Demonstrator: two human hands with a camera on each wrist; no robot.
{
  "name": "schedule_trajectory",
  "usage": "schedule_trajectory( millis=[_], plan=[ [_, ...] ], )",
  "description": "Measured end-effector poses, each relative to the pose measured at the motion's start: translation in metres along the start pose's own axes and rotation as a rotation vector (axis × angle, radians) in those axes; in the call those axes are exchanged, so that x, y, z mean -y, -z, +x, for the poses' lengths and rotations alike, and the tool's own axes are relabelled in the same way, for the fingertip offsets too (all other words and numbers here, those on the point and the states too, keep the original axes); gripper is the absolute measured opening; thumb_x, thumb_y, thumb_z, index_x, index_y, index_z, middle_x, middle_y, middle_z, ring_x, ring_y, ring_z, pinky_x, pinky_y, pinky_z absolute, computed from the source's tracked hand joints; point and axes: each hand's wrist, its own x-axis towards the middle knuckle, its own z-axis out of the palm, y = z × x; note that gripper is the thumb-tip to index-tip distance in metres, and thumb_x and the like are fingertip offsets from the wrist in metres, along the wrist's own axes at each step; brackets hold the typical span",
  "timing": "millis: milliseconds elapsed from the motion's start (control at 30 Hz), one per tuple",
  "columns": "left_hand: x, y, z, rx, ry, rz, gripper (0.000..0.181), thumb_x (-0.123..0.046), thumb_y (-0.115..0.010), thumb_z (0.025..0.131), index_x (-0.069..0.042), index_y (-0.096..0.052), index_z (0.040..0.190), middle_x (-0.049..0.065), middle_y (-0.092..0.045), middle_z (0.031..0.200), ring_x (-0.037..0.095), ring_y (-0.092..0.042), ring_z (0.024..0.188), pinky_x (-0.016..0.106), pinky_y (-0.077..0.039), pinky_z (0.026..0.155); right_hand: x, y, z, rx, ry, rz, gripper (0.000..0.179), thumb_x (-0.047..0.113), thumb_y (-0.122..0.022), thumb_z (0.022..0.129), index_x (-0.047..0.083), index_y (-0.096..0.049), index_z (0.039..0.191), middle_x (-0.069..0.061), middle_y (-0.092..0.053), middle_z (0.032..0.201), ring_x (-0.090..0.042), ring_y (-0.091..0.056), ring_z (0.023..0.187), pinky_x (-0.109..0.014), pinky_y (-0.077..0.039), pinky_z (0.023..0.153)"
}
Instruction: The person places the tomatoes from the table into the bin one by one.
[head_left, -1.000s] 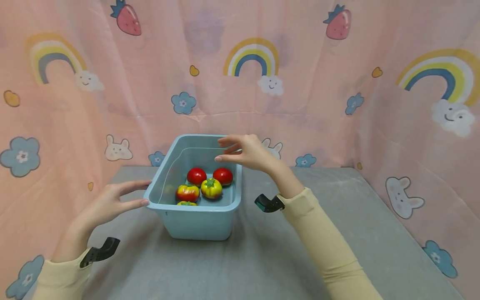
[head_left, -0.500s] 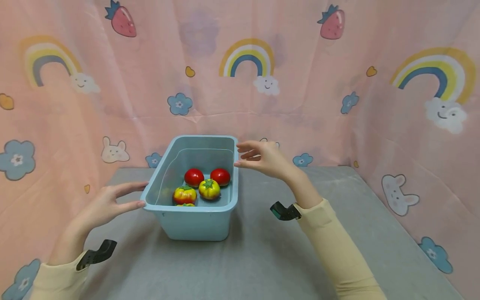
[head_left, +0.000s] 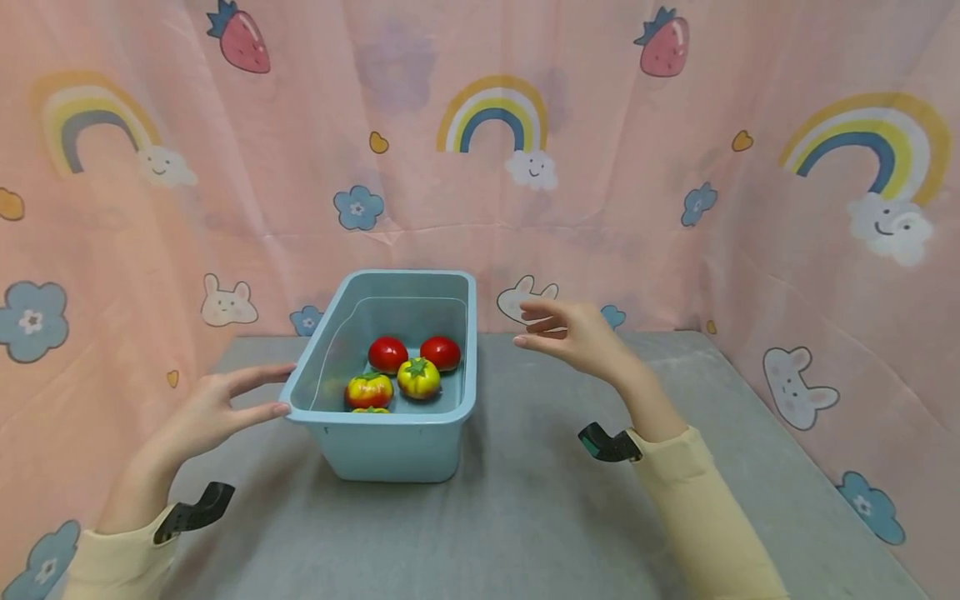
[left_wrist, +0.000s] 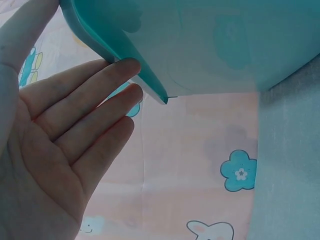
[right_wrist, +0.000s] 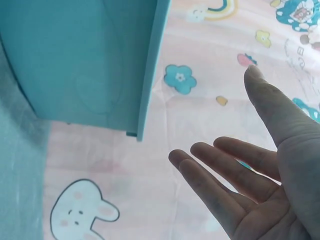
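A light blue plastic bin [head_left: 397, 450] stands on the table, left of the middle in the head view. Inside lie two shiny red round fruits [head_left: 387, 355], a yellow one with a green leafy top [head_left: 418, 378] and a yellow-and-red one [head_left: 369, 390]. Another fruit [head_left: 371, 410] is mostly hidden behind the near rim. My left hand [head_left: 213, 412] touches the bin's left rim, its fingers fairly straight beneath the lip in the left wrist view. To the right of the bin, my right hand [head_left: 573, 333] hovers with loosely bent fingers, apart from it and holding nothing.
Grey cloth covers the table [head_left: 540, 500]. A pink curtain [head_left: 600, 208] printed with rainbows, strawberries and rabbits hangs behind and along both sides. Black wrist-camera mounts [head_left: 611, 443] stick out from both sleeves.
My right hand has moved from above the bin's right part, past its rim, out to the right and slightly lower. The left hand stays at the left rim; the fruits have not moved.
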Motion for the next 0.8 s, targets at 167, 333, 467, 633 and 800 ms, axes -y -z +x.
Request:
schedule_trajectory(
  millis=[167,333,467,633,800],
  plan=[
    [0.001,-0.001,-0.001,-0.007,-0.002,-0.01,0.049,-0.03,-0.075,0.082,-0.022,-0.061,0.128,-0.001,-0.066,0.122,-0.018,-0.046,0.11,0.016,-0.042,0.085,-0.012,0.004,-0.013,-0.006,-0.064,-0.031,0.059,0.045,-0.07,0.083,0.016,-0.056,0.132,-0.006,-0.065,0.122,-0.024,-0.066,0.105,-0.042,-0.053,0.085],
    [0.003,-0.001,-0.004,-0.02,-0.006,-0.033,0.05,-0.027,-0.076,0.081,-0.024,-0.061,0.128,-0.001,-0.066,0.122,-0.018,-0.045,0.11,0.01,-0.039,0.085,-0.026,0.004,-0.023,-0.005,-0.114,-0.061,0.059,0.046,-0.068,0.084,0.017,-0.054,0.133,-0.006,-0.064,0.124,-0.025,-0.065,0.106,-0.044,-0.053,0.084],
    [0.006,-0.001,-0.008,-0.023,-0.007,-0.084,0.049,-0.022,-0.075,0.082,-0.024,-0.06,0.128,-0.001,-0.065,0.123,-0.017,-0.046,0.112,0.008,-0.038,0.085,-0.041,0.004,-0.032,-0.011,-0.126,-0.093,0.06,0.045,-0.067,0.085,0.014,-0.052,0.135,-0.009,-0.06,0.13,-0.027,-0.064,0.107,-0.045,-0.052,0.085],
    [0.013,-0.004,-0.011,-0.044,0.018,-0.104,0.04,-0.02,-0.067,0.089,-0.022,-0.06,0.129,0.0,-0.065,0.124,-0.017,-0.044,0.114,0.006,-0.036,0.086,-0.062,0.007,-0.045,-0.012,-0.181,-0.12,0.063,0.047,-0.061,0.089,0.009,-0.049,0.137,-0.014,-0.056,0.134,-0.032,-0.057,0.117,-0.046,-0.049,0.092],
    [0.026,-0.015,-0.009,-0.084,0.042,0.048,0.041,-0.028,-0.058,0.095,-0.021,-0.054,0.136,0.007,-0.059,0.132,0.014,-0.051,0.124,0.04,-0.046,0.093,-0.083,0.009,-0.058,-0.007,-0.229,-0.169,0.064,0.045,-0.055,0.094,-0.001,-0.045,0.138,-0.023,-0.049,0.138,-0.04,-0.046,0.126,-0.052,-0.042,0.099]
  ],
)
